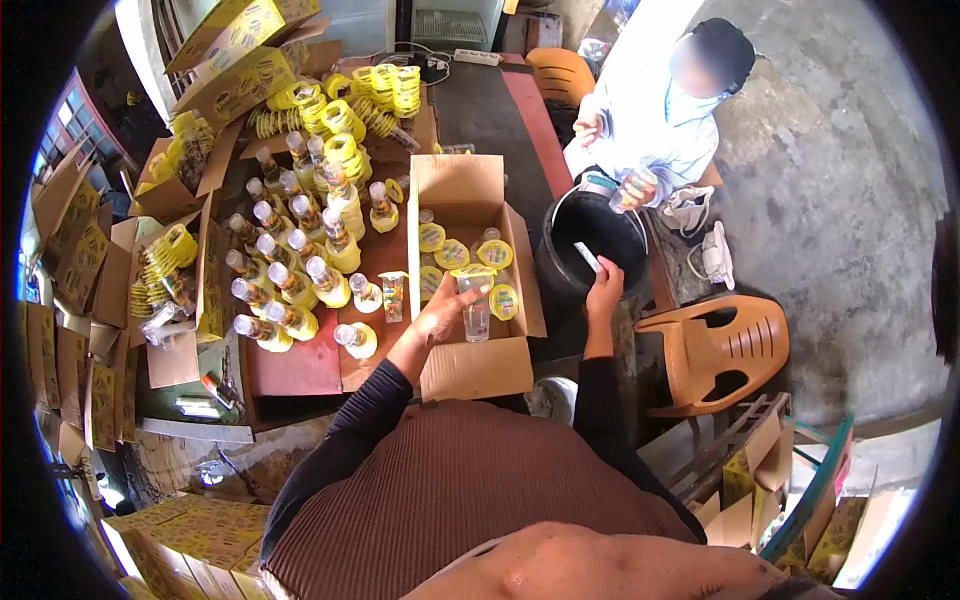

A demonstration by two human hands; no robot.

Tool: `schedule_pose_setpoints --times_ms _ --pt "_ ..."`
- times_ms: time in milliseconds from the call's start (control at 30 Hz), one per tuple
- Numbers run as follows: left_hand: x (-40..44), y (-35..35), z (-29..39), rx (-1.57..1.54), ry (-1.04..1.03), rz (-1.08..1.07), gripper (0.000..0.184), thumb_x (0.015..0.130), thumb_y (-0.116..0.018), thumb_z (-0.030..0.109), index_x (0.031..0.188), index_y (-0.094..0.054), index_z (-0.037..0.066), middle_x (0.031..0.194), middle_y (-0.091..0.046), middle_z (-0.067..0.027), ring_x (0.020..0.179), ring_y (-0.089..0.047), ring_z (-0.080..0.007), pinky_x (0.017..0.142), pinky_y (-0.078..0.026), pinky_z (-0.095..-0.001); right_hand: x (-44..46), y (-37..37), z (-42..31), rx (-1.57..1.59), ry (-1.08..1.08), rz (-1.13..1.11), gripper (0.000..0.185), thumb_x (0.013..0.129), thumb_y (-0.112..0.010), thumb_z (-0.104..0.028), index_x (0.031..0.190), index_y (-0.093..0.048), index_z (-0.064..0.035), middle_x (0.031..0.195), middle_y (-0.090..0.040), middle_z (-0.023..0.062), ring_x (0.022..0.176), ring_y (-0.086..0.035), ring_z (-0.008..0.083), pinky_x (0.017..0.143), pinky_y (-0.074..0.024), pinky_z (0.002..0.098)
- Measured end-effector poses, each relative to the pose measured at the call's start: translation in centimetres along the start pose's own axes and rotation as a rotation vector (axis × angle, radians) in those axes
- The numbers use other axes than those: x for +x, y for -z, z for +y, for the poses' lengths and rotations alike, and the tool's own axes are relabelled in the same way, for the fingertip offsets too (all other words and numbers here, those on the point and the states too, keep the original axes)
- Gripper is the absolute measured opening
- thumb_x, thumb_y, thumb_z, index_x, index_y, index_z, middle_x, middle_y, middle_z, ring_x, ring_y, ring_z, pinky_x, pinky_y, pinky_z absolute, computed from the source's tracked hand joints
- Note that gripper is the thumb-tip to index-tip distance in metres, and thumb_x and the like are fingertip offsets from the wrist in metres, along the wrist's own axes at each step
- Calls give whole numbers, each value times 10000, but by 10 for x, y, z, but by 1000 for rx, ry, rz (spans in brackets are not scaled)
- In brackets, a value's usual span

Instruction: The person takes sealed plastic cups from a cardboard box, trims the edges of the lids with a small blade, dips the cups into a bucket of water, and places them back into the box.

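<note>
My left hand (pixel 440 312) is closed around a clear plastic cup (pixel 477 318) with a yellow lid, held above the near part of an open cardboard box (pixel 470 368). Inside the box lie several cups with round yellow lids (pixel 452 254). My right hand (pixel 604 287) grips a slim, whitish flat object (pixel 587 256) over a black bucket (pixel 560 285); its exact kind is too small to make out. Left of the box stand many clear cups in yellow-bottomed stacks (pixel 297 287), and a single labelled cup (pixel 393 297) is beside the box.
Across the bucket a person in a light top (pixel 655 125) holds a clear cup (pixel 632 188). Stacked yellow rings (pixel 345 120) and cardboard cartons (pixel 235 35) fill the far left. An orange plastic chair (pixel 715 350) stands at the right.
</note>
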State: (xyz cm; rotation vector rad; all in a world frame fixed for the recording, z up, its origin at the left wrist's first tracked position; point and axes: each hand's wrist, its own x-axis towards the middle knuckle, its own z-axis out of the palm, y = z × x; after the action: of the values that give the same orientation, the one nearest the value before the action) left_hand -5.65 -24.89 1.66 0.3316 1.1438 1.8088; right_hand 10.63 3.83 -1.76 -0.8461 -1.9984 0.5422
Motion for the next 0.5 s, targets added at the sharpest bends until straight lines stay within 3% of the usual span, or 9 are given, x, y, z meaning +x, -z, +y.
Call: schedule_pose_setpoints --times_ms 67,133,167,300,500 --pt "8 10 -11 24 -71 -49 594 865 -735 181 1347 -411 57 1276 -545 -77 1130 -561 -194 921 -505 -379 -12 6 -33 128 -76 35 179 952 -554 -55 1088 -669 -37 1050 -601 161 976 -601 320 879 -473 391" --pt "15 19 -18 173 -199 -226 606 826 -734 75 1347 -424 49 1266 -570 -75 1132 -574 -188 935 -502 -344 -28 14 -80 169 13 -30 171 941 -558 -34 1065 -674 -13 1016 -615 133 976 -600 287 884 -473 380" --pt "15 13 -18 166 -184 -153 635 775 -729 -28 1335 -437 34 1239 -586 -68 1106 -594 -179 955 -501 -329 -38 12 -92 231 20 -63 160 937 -567 -34 1051 -677 -16 1005 -614 132 966 -601 280 878 -474 369" --pt "14 4 -27 175 -235 -128 687 731 -756 -83 1325 -434 39 1230 -586 -61 1119 -583 -163 981 -495 -319 -68 20 -143 251 96 -208 222 891 -567 37 1061 -687 -41 946 -552 138 884 -580 289 791 -474 373" --pt "21 11 -51 376 -281 -146 661 729 -772 -80 1285 -439 50 1208 -589 -57 1136 -569 -152 986 -482 -307 -79 26 -156 225 192 -281 286 853 -581 78 1095 -678 -41 966 -522 135 866 -562 287 759 -471 366"
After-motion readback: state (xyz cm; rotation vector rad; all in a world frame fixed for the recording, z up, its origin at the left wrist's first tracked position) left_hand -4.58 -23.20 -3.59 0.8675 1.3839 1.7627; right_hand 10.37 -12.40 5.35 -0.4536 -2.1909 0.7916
